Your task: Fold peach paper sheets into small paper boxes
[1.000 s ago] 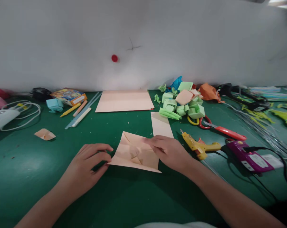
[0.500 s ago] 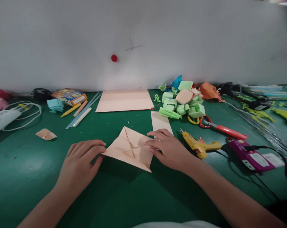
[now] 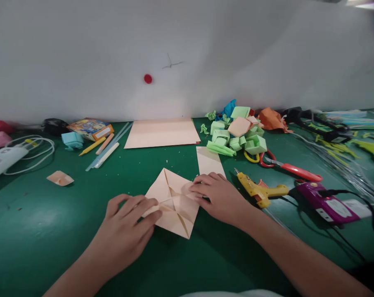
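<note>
A peach sheet of paper lies on the green table, creased, with its corner flaps folded in toward the middle and standing slightly up. At its left side, my left hand grips a flap between thumb and fingers. My right hand grips the right edge, fingers bent over the paper. The fingertips hide parts of both edges. Just behind my right hand lies a peach paper strip.
A stack of peach sheets lies by the wall. To the right are folded green paper boxes, red-handled pliers, a yellow glue gun and a purple power box. Glue sticks and a small peach paper piece lie left.
My left hand has moved right, bringing the left flap inward over the paper. The near flap now lies folded in, its corner pointing toward me. My right hand stays nearly in place.
</note>
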